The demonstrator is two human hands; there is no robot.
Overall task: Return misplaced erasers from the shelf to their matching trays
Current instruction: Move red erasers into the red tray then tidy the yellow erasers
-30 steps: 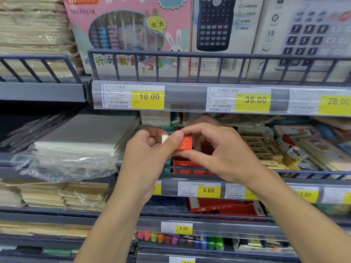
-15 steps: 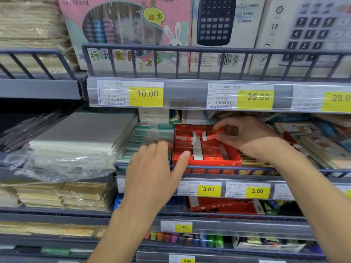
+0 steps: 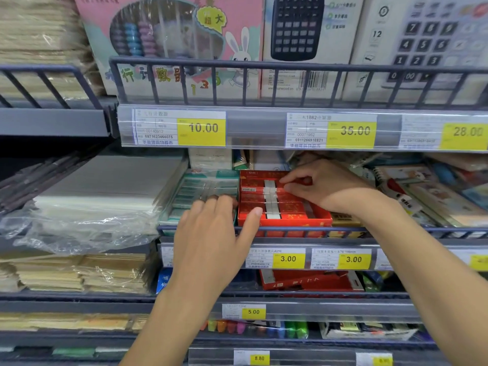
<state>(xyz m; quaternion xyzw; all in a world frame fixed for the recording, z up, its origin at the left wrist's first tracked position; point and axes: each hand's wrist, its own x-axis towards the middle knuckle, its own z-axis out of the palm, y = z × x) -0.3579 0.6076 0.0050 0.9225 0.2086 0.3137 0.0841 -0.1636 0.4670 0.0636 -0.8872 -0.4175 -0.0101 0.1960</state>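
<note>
A red tray (image 3: 285,222) of red-sleeved erasers with white middles stands on the middle shelf. My right hand (image 3: 330,188) reaches over the tray's back right and pinches a red eraser (image 3: 303,180) between thumb and fingertips, low against the stacked rows. To the tray's left is a green tray (image 3: 200,190) of green-sleeved erasers. My left hand (image 3: 211,233) lies flat with straight fingers at the front of both trays. Its fingertips touch the green tray's near edge and its thumb rests against the red tray's front corner. It holds nothing.
A grey rail (image 3: 264,229) runs along the shelf front with 3.00 price tags (image 3: 288,258) under it. Plastic-wrapped paper stacks (image 3: 87,204) fill the left side, and notebooks (image 3: 427,196) the right. The shelf above (image 3: 253,128) overhangs the trays closely.
My left hand let go of the red eraser and dropped to the trays' front. My right hand carried the eraser back into the red tray and lowered it onto the rows.
</note>
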